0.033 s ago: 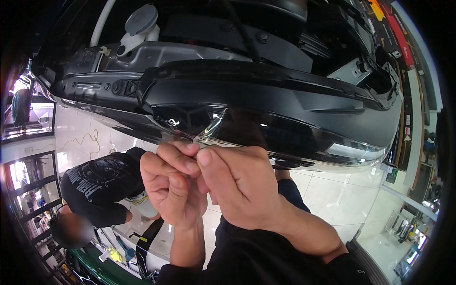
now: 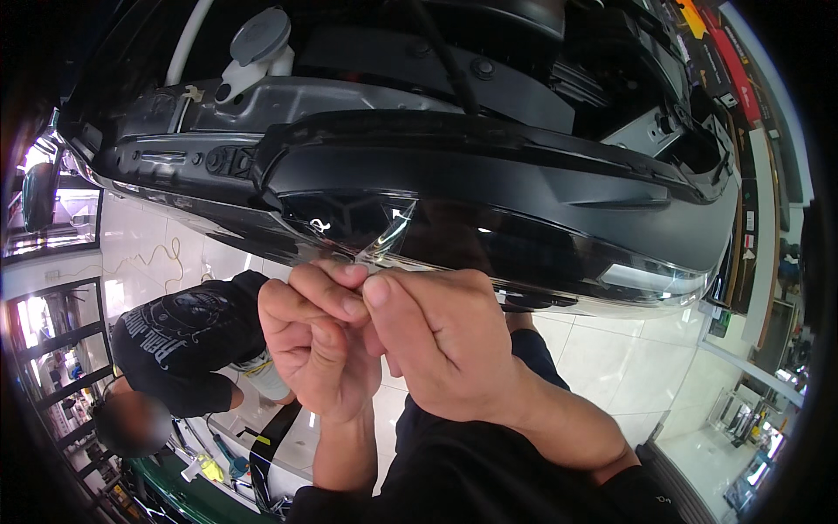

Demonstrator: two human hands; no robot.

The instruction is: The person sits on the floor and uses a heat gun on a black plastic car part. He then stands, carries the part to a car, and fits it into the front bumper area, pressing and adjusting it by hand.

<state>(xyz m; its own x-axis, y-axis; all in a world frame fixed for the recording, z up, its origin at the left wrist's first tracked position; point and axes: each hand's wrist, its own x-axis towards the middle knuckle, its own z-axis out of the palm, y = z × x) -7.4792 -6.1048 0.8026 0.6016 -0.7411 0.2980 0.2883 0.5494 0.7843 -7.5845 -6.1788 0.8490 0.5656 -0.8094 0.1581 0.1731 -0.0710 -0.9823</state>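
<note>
A peeled-up strip of clear film (image 2: 390, 234) stands off the glossy black headlight (image 2: 489, 188) of a car and runs down into my fingers. My right hand (image 2: 449, 341) pinches its lower end, thumb pressed against the bent forefinger. Touching it from the side, my left hand (image 2: 319, 336) has its fingers curled together at the same spot; the film's edge is hidden between the fingertips. Just below the headlight's lower rim, both hands are held close together.
Above the headlight lies the open engine bay with a grey-capped reservoir (image 2: 260, 37). A person in a black T-shirt (image 2: 192, 336) bends over at the left, beside a green car panel (image 2: 188, 493). A yellow coiled hose (image 2: 175, 258) lies on the tiled floor. Shelving (image 2: 759, 236) stands at the right.
</note>
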